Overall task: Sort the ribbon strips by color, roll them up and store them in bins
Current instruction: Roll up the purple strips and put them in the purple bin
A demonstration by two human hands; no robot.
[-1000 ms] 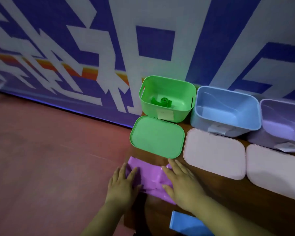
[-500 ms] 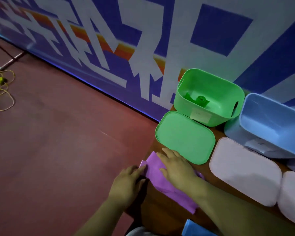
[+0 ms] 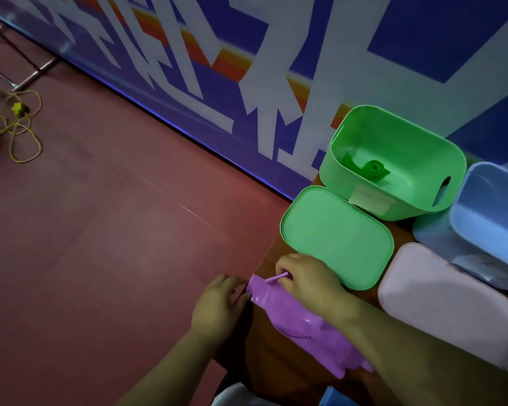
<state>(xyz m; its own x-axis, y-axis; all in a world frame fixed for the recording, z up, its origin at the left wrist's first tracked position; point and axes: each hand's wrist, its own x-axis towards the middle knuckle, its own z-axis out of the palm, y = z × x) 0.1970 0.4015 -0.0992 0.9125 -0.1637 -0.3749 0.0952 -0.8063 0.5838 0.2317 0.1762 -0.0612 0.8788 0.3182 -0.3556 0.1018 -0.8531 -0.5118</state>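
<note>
Table edge [image 3: 276,356]: R hand [image 3: 308,279] pinches purple ribbon [image 3: 291,315]; L hand [image 3: 217,306] prob. too.

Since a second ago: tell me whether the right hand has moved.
Yes. The right hand slid left along the green lid, now pinching the purple ribbon.

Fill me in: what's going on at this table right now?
A person is starting to roll a purple ribbon strip at the corner of the table. The right hand pinches the strip's curled-up end. The left hand sits against that same end, but whether it grips is unclear. A rolled green ribbon already lies in the open green bin, with the green lid in front of it. The blue bin is also open.
</note>
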